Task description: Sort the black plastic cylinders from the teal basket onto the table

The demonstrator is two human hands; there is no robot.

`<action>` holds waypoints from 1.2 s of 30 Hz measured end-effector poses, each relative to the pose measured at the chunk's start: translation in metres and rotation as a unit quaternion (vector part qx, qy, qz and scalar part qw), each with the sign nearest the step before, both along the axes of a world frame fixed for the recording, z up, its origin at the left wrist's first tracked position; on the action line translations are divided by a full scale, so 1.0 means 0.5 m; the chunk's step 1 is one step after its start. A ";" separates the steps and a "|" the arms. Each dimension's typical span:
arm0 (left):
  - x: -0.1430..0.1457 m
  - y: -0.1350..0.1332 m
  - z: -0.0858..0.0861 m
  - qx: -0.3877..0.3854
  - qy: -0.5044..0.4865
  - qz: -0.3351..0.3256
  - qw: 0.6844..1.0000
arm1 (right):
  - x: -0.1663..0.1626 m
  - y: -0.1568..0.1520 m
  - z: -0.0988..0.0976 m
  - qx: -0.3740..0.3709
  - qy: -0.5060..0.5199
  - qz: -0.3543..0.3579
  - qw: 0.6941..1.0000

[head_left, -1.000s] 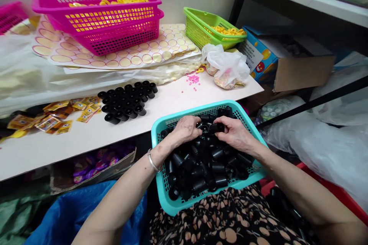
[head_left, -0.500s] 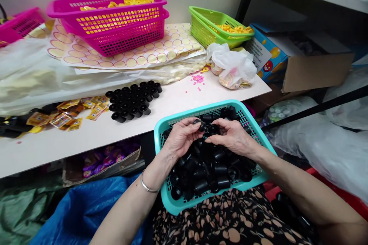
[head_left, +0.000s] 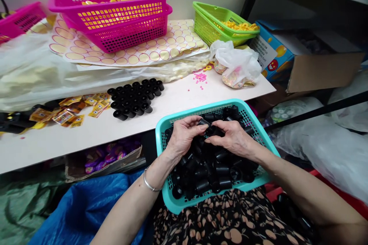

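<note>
A turquoise basket [head_left: 169, 208] rests on the lap, filled with short black plastic cylinders [head_left: 202, 185], jumbled and lying every way. Over its far half, my left hand [head_left: 186, 132] pinches one black plastic cylinder [head_left: 204, 123] between thumb and fingers. Close beside it, my right hand [head_left: 232, 136] curls thumb and fingers around another black cylinder, dark against the pile and partly hidden by the fingers. On the white table ahead, a block of black cylinders [head_left: 135, 97] stands upright in close rows.
Small orange-yellow packets [head_left: 66, 115] lie left on the table. Behind are a magenta basket [head_left: 115, 34] and a green basket [head_left: 207, 26] of yellow pieces. White plastic bags [head_left: 238, 63], tiny pink bits [head_left: 200, 77] and an open carton [head_left: 322, 71] are right. A dark bar [head_left: 316, 111] crosses the right side.
My left hand has turned its cylinder, and its thumb now lies across it. My right hand stays close by with its fingers curled. The view has shifted slightly.
</note>
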State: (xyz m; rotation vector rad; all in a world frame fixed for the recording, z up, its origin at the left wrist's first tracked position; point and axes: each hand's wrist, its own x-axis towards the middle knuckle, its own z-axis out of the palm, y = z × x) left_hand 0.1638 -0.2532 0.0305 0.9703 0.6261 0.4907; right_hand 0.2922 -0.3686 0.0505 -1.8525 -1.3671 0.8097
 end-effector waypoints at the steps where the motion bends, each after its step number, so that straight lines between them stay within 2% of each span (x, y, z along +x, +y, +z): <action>1: -0.001 0.000 -0.001 0.004 -0.003 -0.001 1.000 | -0.001 0.001 0.001 -0.003 -0.005 0.003 1.000; 9: -0.009 -0.003 -0.008 0.026 0.022 -0.010 0.999 | -0.005 0.010 -0.004 -0.014 0.014 0.012 1.000; 12: -0.016 -0.010 0.002 0.138 0.059 -0.053 0.987 | -0.013 0.016 -0.016 -0.008 0.055 -0.019 0.998; 15: -0.026 -0.023 0.012 0.304 0.088 -0.081 0.945 | -0.027 0.023 -0.025 0.007 0.105 -0.053 0.993; 17: -0.034 -0.030 0.015 0.355 0.095 -0.067 0.928 | -0.028 0.030 -0.023 -0.002 0.157 -0.026 0.987; 19: -0.047 -0.025 0.014 0.358 0.118 -0.014 0.926 | -0.015 0.040 -0.017 -0.012 0.174 0.000 0.985; 21: -0.069 0.000 0.007 0.339 0.156 0.086 0.924 | 0.014 0.052 -0.013 -0.016 0.102 -0.015 0.995; 23: -0.106 0.049 -0.008 0.331 0.200 0.215 0.897 | 0.048 0.065 -0.015 -0.033 -0.046 -0.045 0.997; 24: -0.129 0.081 -0.019 0.337 0.222 0.281 0.871 | 0.064 0.071 -0.018 -0.050 -0.119 -0.047 0.991; 26: -0.183 0.151 -0.047 0.362 0.282 0.395 0.796 | 0.082 0.080 -0.030 -0.091 -0.229 -0.018 0.969; 28: -0.238 0.220 -0.078 0.346 0.344 0.467 0.737 | 0.082 0.085 -0.043 -0.115 -0.298 0.032 0.947; 30: -0.281 0.273 -0.105 0.331 0.404 0.495 0.694 | 0.072 0.090 -0.054 -0.121 -0.354 0.076 0.924; 32: -0.306 0.308 -0.121 0.337 0.436 0.492 0.674 | 0.060 0.093 -0.061 -0.118 -0.402 0.102 0.902; 36: -0.306 0.328 -0.115 0.350 0.450 0.418 0.707 | 0.054 0.097 -0.070 -0.116 -0.451 0.129 0.876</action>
